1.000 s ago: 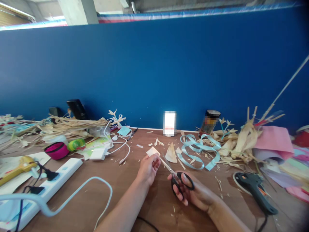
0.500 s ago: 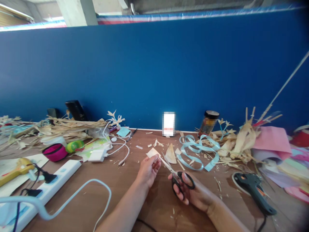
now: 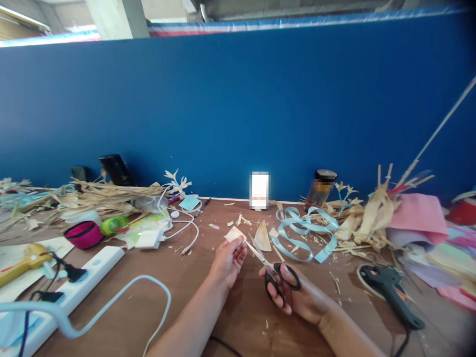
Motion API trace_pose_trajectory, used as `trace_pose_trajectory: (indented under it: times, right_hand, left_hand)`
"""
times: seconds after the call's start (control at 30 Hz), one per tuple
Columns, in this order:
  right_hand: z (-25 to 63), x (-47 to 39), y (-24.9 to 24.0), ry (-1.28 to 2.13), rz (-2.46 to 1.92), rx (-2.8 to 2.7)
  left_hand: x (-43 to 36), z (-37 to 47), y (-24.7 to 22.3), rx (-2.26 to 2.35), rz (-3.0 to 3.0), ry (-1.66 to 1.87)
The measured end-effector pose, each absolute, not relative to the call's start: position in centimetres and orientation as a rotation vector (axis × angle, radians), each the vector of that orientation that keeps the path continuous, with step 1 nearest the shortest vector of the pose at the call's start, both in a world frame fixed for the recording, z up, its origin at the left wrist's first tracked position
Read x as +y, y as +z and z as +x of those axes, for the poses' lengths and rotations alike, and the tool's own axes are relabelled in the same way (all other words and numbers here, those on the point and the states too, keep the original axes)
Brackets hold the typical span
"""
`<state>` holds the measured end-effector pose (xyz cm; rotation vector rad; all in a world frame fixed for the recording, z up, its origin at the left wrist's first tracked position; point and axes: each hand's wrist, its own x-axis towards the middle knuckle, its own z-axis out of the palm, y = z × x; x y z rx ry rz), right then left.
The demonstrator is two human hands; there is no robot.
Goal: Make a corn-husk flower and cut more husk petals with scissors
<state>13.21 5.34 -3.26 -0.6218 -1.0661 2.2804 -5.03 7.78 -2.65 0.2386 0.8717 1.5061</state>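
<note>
One brown tabletop (image 3: pixel 193 277). Above it: right hand (image 3: pixel 307 300), fingers through the loops of black-handled scissors (image 3: pixel 265 262), blades slightly parted; left hand (image 3: pixel 224 263), thumb and fingers pinching a pale piece (image 3: pixel 233 233) just beside the blade tips. Handling, advised: edge taut, fingertips clear, short snips.

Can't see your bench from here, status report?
Left hand pinching pale piece. Right hand holding scissors, blades at piece. Blue ribbon beyond scissors, not touching.
</note>
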Motion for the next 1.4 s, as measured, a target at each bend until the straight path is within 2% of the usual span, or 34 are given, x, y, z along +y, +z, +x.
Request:
trace_pose_trajectory:
  times: [1.4]
  right_hand:
    - [13.24,5.35,-3.01,2.237,-0.611,-1.031]
  left_hand:
    - [7.46,-4.92,-2.29,0.864,0.291,1.462]
